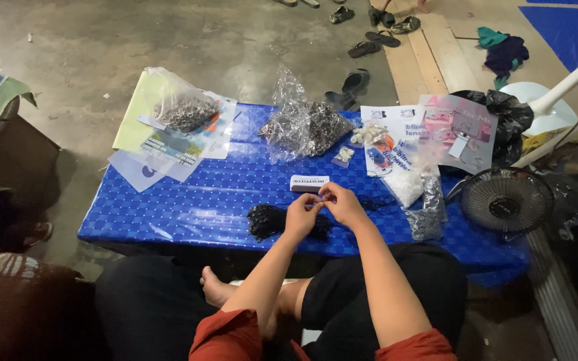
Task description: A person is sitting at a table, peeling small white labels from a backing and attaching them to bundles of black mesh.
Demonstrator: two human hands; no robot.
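My left hand (pixel 302 213) and my right hand (pixel 342 202) meet over the near edge of a low table with a blue chequered cover (pixel 188 200). Their fingertips pinch together on something very small and dark that I cannot make out. Just below and left of the hands lies a heap of small black pieces (pixel 267 219). A small white box (pixel 309 182) sits right behind the fingers.
Clear plastic bags of dark small parts (pixel 185 110) (pixel 306 127) lie at the back of the table, with printed sheets (pixel 436 130), a bag of white pieces (pixel 406 186) and a small black fan (pixel 506 199) at right. Sandals lie on the concrete floor (pixel 362 48).
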